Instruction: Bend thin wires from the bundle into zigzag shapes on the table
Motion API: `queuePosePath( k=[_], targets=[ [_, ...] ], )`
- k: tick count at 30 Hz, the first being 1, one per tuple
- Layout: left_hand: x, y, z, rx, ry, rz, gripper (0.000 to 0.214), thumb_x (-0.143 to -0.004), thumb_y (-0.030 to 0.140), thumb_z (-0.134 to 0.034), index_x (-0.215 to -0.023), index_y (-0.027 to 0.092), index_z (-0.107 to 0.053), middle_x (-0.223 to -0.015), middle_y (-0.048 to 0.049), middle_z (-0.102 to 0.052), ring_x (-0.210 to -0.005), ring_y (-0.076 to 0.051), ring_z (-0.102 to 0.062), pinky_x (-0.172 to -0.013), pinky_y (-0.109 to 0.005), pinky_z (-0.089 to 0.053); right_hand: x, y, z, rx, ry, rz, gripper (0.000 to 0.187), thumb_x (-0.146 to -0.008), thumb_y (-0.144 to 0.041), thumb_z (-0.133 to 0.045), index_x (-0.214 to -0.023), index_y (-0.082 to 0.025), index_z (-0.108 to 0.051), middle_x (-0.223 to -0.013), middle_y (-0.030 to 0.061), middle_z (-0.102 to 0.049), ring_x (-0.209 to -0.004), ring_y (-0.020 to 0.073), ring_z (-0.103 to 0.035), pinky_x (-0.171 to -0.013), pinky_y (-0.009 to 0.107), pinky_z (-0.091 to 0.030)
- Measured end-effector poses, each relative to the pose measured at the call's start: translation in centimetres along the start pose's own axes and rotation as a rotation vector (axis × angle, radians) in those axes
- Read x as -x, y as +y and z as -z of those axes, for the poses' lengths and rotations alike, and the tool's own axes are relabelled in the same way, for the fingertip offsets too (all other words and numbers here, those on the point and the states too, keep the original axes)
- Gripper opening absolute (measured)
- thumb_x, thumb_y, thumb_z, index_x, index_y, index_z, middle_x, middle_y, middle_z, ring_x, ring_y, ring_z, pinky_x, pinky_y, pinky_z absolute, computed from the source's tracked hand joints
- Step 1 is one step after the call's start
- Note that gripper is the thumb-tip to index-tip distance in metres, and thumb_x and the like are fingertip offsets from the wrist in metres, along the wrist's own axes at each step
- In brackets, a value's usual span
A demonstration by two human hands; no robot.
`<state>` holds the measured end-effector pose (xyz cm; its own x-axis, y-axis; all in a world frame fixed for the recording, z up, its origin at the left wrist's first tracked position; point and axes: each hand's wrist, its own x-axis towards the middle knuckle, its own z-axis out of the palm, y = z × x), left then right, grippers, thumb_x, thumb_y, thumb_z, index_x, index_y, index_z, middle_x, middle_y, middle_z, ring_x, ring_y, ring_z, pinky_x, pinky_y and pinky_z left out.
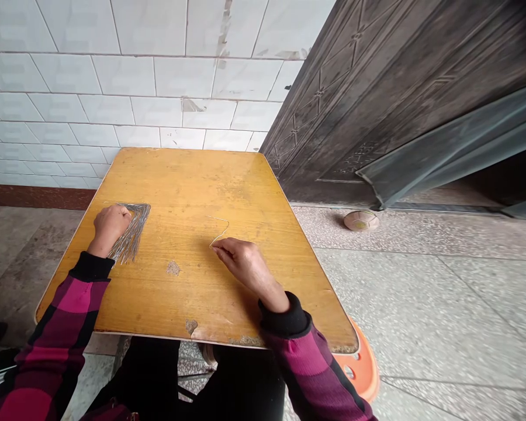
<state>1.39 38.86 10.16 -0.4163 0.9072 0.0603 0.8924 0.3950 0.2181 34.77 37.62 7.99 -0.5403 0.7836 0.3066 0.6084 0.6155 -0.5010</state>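
A thin bent wire [221, 234] is pinched at its near end by the thumb and fingers of my right hand [245, 263], over the middle of the yellow wooden table [193, 181]. The wire angles away from my fingertips and bends back to the left. At the table's left side, my left hand [111, 225] is closed at a bundle of thin grey bent wires [135, 231]. The bundle fans out toward me beside and under that hand. Whether the left fingers grip any of the wires is hidden by the back of the hand.
White wall tiles [144, 76] stand behind the table. To the right are a dark carved door [315, 111], a grey-green curtain [456, 146] and a ball [361, 220] on the floor. An orange stool [368, 371] shows under the table's near right corner.
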Motion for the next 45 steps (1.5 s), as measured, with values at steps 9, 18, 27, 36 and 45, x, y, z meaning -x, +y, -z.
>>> queuePosePath(
  k=[9, 18, 27, 36, 45],
  targets=[
    [-2.2, -0.1, -2.4, 0.135, -0.037, 0.095, 0.023, -0.072, 0.037, -0.056, -0.076, 0.021, -0.072, -0.089, -0.0106, -0.073, -0.081, -0.027, -0.064, -0.062, -0.030, -0.040, -0.2, 0.2, -0.6, 0.035, -0.041, 0.038, 0.017, -0.092, -0.017, -0.050, -0.088, -0.015, -0.067, -0.083, 0.0066, -0.071, -0.075, 0.0179, -0.066, -0.067, 0.026, -0.045],
    [-2.0, -0.9, -1.4, 0.435, 0.078, 0.050, 0.011, -0.060, 0.023, -0.057, -0.061, 0.018, -0.067, -0.074, -0.0099, -0.070, -0.079, -0.027, -0.063, -0.067, -0.033, -0.042, -0.1, 0.4, -0.7, 0.052, -0.052, 0.030, 0.018, -0.092, -0.018, -0.050, -0.087, -0.016, -0.067, -0.082, 0.0069, -0.070, -0.074, 0.0178, -0.066, -0.065, 0.026, -0.043],
    [-1.4, -1.7, 0.7, 0.936, 0.033, 0.083, 0.009, -0.056, 0.022, -0.057, -0.057, 0.015, -0.062, -0.058, -0.0015, -0.061, -0.045, -0.008, -0.041, -0.043, -0.020, -0.030, -0.1, 0.3, -0.6, 0.069, -0.056, 0.038, 0.019, -0.092, -0.019, -0.049, -0.089, -0.016, -0.067, -0.082, 0.0067, -0.071, -0.075, 0.0184, -0.066, -0.065, 0.027, -0.042],
    [-0.5, -2.4, 2.7, 1.188, -0.062, 0.169, 0.011, -0.052, 0.017, -0.069, -0.060, 0.012, -0.065, -0.055, -0.0004, -0.056, -0.044, -0.005, -0.040, -0.042, -0.018, -0.028, -0.1, 0.4, -0.7, 0.084, -0.069, 0.061, 0.021, -0.093, -0.020, -0.048, -0.086, -0.017, -0.067, -0.080, 0.0066, -0.070, -0.072, 0.0174, -0.065, -0.063, 0.026, -0.041],
    [-0.7, -1.5, 0.7, 1.100, 0.107, 0.037, 0.018, -0.052, 0.024, -0.073, -0.064, 0.014, -0.063, -0.051, 0.0025, -0.054, -0.042, -0.007, -0.042, -0.042, -0.021, -0.032, -0.1, 0.7, -0.7, 0.071, -0.088, 0.084, 0.021, -0.092, -0.019, -0.046, -0.088, -0.017, -0.067, -0.080, 0.0070, -0.068, -0.072, 0.0160, -0.063, -0.064, 0.025, -0.040]
  ],
)
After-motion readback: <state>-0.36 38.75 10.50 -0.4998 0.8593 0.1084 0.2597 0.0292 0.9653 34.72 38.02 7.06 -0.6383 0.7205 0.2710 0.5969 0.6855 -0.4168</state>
